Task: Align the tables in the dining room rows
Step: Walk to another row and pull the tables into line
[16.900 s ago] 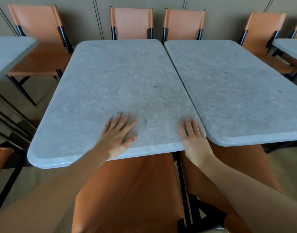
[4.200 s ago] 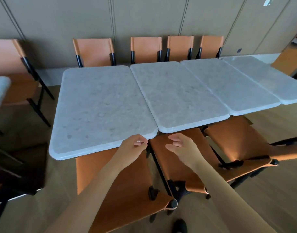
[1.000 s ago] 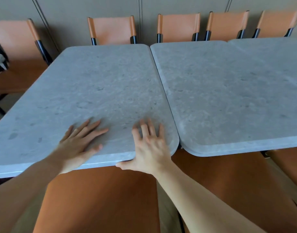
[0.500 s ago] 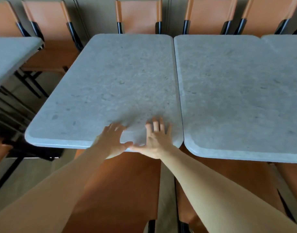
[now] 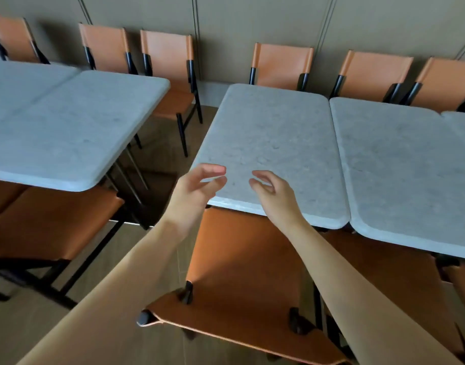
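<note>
A grey stone-topped table (image 5: 273, 138) stands in front of me, its right edge almost against the neighbouring grey table (image 5: 405, 169). A third tabletop (image 5: 463, 125) shows at the far right. My left hand (image 5: 197, 191) and my right hand (image 5: 273, 193) hover just above the near edge of the front table, fingers loosely curled, holding nothing. Further left, across a floor gap, stands another pair of grey tables (image 5: 60, 130).
Orange chairs with black frames line the far wall (image 5: 281, 64) and are tucked under the near sides, one (image 5: 241, 272) right below my arms and one (image 5: 49, 225) under the left tables. Wooden floor (image 5: 157, 143) shows in the gap between the table groups.
Both hands have lifted off the front table's near edge, where they were pressing half a second ago. My view has swung left, bringing the left pair of tables into sight.
</note>
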Tool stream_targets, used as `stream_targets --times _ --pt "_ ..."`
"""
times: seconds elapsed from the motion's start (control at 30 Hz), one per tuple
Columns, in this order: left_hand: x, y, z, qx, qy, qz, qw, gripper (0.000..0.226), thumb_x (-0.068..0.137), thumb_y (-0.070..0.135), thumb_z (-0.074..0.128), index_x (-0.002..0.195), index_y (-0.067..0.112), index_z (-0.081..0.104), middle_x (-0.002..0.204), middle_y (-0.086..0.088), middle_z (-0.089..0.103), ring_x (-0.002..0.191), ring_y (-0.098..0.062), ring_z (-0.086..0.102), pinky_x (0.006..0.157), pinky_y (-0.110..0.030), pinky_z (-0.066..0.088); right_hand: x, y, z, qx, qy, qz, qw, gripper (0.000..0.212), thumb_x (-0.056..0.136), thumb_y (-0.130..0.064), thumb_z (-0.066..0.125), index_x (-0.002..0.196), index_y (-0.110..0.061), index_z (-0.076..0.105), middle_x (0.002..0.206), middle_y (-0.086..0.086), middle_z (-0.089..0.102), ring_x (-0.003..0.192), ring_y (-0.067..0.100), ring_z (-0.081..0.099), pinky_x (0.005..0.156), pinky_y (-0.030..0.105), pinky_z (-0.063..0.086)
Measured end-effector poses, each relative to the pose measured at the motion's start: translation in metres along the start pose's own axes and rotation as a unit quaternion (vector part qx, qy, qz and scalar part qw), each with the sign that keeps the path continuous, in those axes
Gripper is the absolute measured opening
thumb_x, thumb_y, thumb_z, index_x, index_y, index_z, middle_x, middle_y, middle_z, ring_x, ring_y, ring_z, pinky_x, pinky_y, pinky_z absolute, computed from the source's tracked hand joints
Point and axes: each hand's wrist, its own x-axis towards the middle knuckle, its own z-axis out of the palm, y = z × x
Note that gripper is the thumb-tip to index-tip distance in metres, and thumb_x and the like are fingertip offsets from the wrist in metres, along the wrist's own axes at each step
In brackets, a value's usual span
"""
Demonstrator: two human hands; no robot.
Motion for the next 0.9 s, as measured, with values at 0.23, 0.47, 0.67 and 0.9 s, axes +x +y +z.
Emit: stream_targets --times 0.23,0.47,0.67,0.9 --pt "-0.074 0.031 -0.202 0.048 0.056 0.014 0.997 0.013 0.093 0.018 0.071 0.104 0.027 0.072 0.112 0.015 0.071 0.105 -0.001 0.065 0.109 -0.040 0.047 -0.036 -0.112 0.146 0.044 -0.030 -0.039 0.998 0.028 0.100 -0.028 0.059 0.127 -0.025 0.065 0.130 -0.010 0.063 0.119 0.007 0.058 0.091 0.011 0.041" --pt "-0.037 0.038 -0.286 0.096 0.035 0.010 0.995 0.013 0.094 0.023 0.070 0.104 0.029 0.073 0.109 0.021 0.070 0.111 0.001 0.062 0.112 -0.041 0.044 0.006 -0.141 0.207 0.033 -0.007 -0.031 0.999 0.031 0.100 -0.025 0.059 0.130 -0.021 0.064 0.127 -0.009 0.062 0.115 0.005 0.057 0.084 0.010 0.038" --pt "0.052 0.034 -0.304 0.128 -0.043 -0.002 0.991 0.016 0.095 0.018 0.069 0.110 0.024 0.071 0.113 0.017 0.067 0.101 0.006 0.064 0.107 -0.030 0.047 0.090 -0.143 0.247 0.043 0.072 -0.004 0.996 0.031 0.100 -0.023 0.056 0.130 -0.020 0.062 0.130 -0.006 0.059 0.129 0.016 0.054 0.105 0.028 0.044" --pt "0.196 0.057 -0.323 0.177 -0.103 0.024 0.978 0.015 0.097 0.024 0.066 0.111 0.027 0.069 0.113 0.022 0.064 0.105 0.005 0.061 0.098 -0.020 0.047 0.207 -0.168 0.275 0.070 0.144 0.020 0.987 0.029 0.101 -0.024 0.057 0.129 -0.020 0.061 0.134 -0.002 0.060 0.124 0.016 0.056 0.095 0.023 0.042"
